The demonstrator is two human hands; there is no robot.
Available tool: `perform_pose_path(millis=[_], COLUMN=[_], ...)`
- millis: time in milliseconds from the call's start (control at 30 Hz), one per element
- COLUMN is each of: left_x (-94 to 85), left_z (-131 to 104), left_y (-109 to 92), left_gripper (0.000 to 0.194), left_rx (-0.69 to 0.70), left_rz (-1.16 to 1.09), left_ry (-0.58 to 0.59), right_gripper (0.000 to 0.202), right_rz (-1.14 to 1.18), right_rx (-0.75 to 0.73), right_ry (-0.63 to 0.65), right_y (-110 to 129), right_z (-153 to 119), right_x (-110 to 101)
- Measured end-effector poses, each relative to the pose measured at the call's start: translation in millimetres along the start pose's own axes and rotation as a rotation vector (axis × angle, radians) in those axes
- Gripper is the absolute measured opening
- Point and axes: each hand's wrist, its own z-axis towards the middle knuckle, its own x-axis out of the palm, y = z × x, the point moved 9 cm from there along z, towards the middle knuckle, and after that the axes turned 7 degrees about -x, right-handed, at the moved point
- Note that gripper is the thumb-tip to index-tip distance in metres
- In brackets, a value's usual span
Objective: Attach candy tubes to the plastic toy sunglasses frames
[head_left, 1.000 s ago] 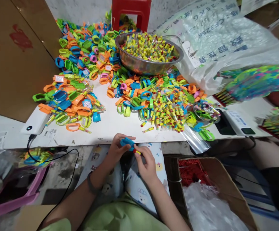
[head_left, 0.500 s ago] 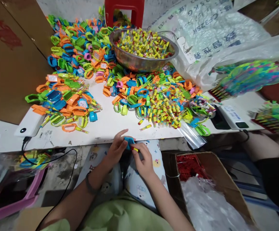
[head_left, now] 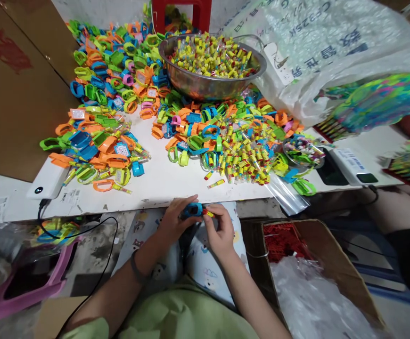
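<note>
Just past the table's front edge, above my lap, my left hand is closed around a blue toy watch. My right hand pinches a small tube with a yellow and red end against the watch's right side. Whether the tube is inside the watch or only touching it, I cannot tell. On the table, a pile of similar yellow tubes lies ahead to the right. Loose toy watches in orange, green and blue lie beside them, and a heap of watches with tubes is at the left.
A steel bowl full of tubes stands at the back, before a red stool. A cardboard box borders the left. At right are a phone and a power bank. An open carton stands below, near another person's leg.
Both hands have shifted slightly right. The blue watch has turned to lie more sideways, with the tube at its right. The view has tilted a little.
</note>
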Motion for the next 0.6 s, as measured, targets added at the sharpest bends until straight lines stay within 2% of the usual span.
perform_pose_path(millis=[167,367,467,600], left_x=[0.1,-1.7,0.8,2.9], left_z=[-0.1,-0.5,-0.5,-0.9], left_y=[-0.5,-15.4,-18.0,-14.9], left_gripper=[0.045,0.04,0.04,0.042], left_rx=[0.035,0.174,0.199,0.179], left_rz=[0.111,0.189,0.219,0.25], left_ry=[-0.034,-0.042,-0.014,0.007], right_gripper=[0.016,0.011,0.01,0.008], right_rz=[-0.024,-0.107,-0.157,-0.248], right_rx=[-0.052,-0.044,-0.05,-0.13], right_ry=[0.012,-0.024,0.009,0.093], right_y=[5.3,3.0,1.9,8.1], right_z=[3.6,5.1,6.8,12.4], right_x=[-0.7,-6.2,-5.4,-2.0])
